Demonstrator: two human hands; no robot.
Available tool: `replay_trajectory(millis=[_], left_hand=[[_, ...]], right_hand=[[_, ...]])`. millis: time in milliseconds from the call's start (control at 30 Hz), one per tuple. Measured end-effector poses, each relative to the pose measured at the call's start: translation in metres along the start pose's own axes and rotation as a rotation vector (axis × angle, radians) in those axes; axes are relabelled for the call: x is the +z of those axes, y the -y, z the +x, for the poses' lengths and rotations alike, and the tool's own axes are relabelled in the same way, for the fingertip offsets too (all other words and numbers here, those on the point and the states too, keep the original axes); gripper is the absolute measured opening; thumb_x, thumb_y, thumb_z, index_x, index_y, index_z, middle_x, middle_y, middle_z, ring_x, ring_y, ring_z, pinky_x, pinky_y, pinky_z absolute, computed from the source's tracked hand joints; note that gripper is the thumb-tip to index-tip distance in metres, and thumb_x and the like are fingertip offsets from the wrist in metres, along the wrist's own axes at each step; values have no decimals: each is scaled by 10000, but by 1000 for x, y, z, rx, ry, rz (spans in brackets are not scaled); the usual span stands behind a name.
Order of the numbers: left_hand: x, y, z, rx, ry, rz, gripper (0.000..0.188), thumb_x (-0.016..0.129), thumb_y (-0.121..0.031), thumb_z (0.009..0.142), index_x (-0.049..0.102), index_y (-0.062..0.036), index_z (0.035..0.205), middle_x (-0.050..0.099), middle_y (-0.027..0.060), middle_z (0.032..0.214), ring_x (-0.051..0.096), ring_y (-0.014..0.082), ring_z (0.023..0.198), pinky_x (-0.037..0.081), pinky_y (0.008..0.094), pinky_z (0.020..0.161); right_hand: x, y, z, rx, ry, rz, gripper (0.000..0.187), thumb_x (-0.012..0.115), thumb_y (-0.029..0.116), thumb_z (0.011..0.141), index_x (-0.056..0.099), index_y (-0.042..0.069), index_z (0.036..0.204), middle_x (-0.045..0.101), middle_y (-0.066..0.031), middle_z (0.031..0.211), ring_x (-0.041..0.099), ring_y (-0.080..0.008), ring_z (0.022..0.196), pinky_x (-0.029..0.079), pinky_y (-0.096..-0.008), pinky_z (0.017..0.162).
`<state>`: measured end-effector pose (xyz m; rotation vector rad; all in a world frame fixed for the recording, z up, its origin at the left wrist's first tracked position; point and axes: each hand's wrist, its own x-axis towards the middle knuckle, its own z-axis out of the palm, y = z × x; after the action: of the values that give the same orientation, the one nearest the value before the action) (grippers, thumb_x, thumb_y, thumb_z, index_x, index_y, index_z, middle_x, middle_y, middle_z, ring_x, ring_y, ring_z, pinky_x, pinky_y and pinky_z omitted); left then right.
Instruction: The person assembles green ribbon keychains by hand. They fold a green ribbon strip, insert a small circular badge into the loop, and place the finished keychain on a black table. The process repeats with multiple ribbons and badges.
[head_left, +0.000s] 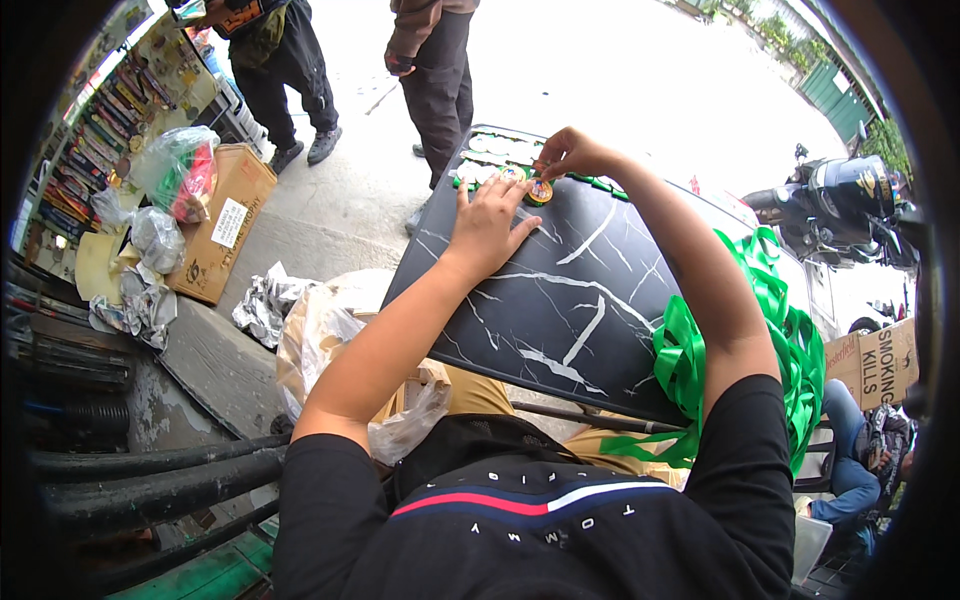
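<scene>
My left hand point(490, 222) lies flat on the black marble-patterned table point(540, 300), fingers stretched out, the tips at a round gold medal point(513, 174) with a colourful centre. Close beside it lies a second round medal point(540, 191) with a green edge. My right hand point(572, 155) is bent down over this second medal, thumb and fingers pinched together at its far rim; anything between the fingertips is too small to make out. Several green-and-white medal pieces point(500, 148) lie along the table's far edge, partly behind my left fingers.
Bright green ribbons point(680, 350) hang in a heap over the table's right side. Left stand a cardboard box point(230, 225), plastic bags point(180, 175) and crumpled foil point(268, 305). Two people point(440, 80) stand beyond the table; a motorcycle point(830, 195) and a seated person point(855, 470) are right.
</scene>
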<state>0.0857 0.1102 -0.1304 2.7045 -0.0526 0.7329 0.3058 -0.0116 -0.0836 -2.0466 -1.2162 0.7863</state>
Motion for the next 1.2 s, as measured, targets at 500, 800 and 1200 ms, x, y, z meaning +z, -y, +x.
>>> replay_trajectory(millis=[500,800,1200], left_hand=[[-4,-4,-2,-18,20,8,458,616,-394,911,602,-83,1246,643,97,1176,566,241,1160,234,603,1085],[-3,-6,-3,36,-3,153,377,603,-386,919,641,-192,1241,591,50,1255,470,251,1264,144,626,1114],[-2,-5,-1,140,8,162,436,592,-311,922,589,-103,1305,613,36,1192,485,238,1234,82,642,1129]], right_hand=[[-1,-8,10,99,0,83,336,834,87,723,699,-50,999,718,-118,848,677,-141,715,562,-270,645],[6,-12,10,-49,-102,-215,275,833,125,685,760,89,948,707,-64,801,601,-111,669,491,-282,606],[24,5,-18,-156,-257,-239,286,845,216,692,744,122,944,597,-105,960,601,-187,850,506,-317,734]])
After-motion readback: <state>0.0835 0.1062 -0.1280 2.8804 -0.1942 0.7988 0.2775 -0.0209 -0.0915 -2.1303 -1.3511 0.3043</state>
